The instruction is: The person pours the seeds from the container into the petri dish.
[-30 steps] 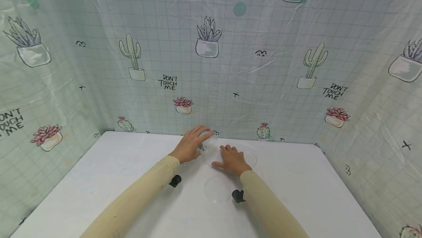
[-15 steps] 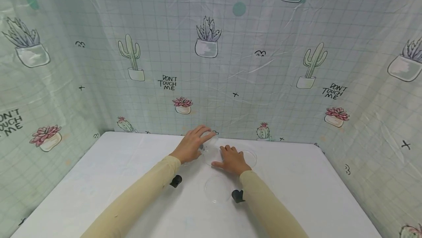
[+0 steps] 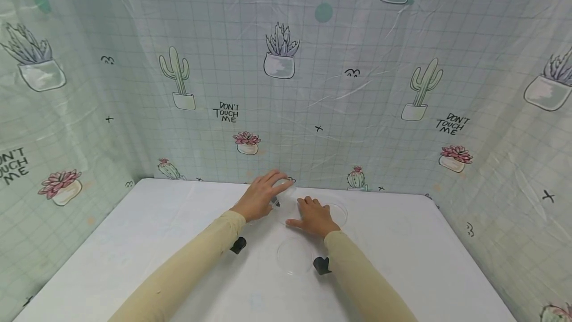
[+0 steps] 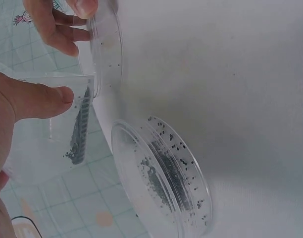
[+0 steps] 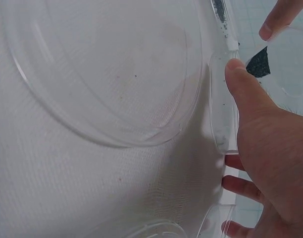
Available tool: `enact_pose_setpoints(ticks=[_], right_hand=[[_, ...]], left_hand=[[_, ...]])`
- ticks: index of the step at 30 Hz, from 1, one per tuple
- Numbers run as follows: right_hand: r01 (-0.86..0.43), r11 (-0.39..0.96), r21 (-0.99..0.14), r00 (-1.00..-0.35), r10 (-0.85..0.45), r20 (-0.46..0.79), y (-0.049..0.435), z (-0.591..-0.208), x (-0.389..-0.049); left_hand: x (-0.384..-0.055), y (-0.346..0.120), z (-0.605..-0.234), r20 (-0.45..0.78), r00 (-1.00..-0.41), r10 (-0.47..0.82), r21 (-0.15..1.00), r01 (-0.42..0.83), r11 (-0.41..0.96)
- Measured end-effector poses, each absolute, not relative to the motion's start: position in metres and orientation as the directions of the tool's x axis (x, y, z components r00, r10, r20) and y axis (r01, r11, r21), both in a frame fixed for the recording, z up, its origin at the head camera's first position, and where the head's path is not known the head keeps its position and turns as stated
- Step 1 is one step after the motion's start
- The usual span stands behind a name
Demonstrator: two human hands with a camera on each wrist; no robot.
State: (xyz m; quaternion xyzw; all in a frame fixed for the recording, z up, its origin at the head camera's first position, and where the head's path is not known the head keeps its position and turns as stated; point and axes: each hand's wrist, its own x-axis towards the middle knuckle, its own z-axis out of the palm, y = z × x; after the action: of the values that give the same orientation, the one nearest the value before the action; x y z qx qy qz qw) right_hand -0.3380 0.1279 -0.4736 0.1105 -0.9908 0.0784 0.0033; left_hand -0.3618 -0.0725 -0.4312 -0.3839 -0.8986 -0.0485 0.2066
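My left hand (image 3: 258,197) grips a small clear plastic cup (image 4: 52,134), thumb on its wall. Dark grains (image 4: 79,129) lie along the side of the tilted cup. Right of the cup, my right hand (image 3: 316,217) holds a clear petri dish (image 5: 224,109) by its edge, the thumb at one side and the fingers at the other. A few dark specks show in that dish. Another petri dish (image 4: 203,188), holding many dark grains, stands close by my left hand and is mostly hidden by it in the head view.
A further clear petri dish (image 3: 295,256) lies nearer on the white table (image 3: 393,262). One more clear dish (image 3: 340,215) sits just right of my right hand. A cactus-print curtain (image 3: 313,89) surrounds the table's back and sides. Black wrist mounts (image 3: 322,265) hang below the sleeves.
The dark grains inside the cup have shifted slightly and show as a denser dark patch. Both hands stay almost where they were, and the dishes keep their places.
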Motion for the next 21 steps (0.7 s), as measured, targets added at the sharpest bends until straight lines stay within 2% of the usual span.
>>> enact_pose_setpoints(ticks=[5, 21], right_hand=[[-0.220, 0.963, -0.156, -0.976, -0.219, 0.024, 0.1285, -0.4746, -0.3386], [-0.213, 0.962, -0.170, -0.977, -0.215, 0.009, 0.1301, -0.4744, -0.3408]], left_hand=[[-0.3621, -0.0719, -0.4313, 0.390, -0.622, 0.679, -0.095, 0.706, 0.702], [-0.3663, -0.0670, -0.4312, 0.444, -0.583, 0.681, -0.120, 0.714, 0.690]])
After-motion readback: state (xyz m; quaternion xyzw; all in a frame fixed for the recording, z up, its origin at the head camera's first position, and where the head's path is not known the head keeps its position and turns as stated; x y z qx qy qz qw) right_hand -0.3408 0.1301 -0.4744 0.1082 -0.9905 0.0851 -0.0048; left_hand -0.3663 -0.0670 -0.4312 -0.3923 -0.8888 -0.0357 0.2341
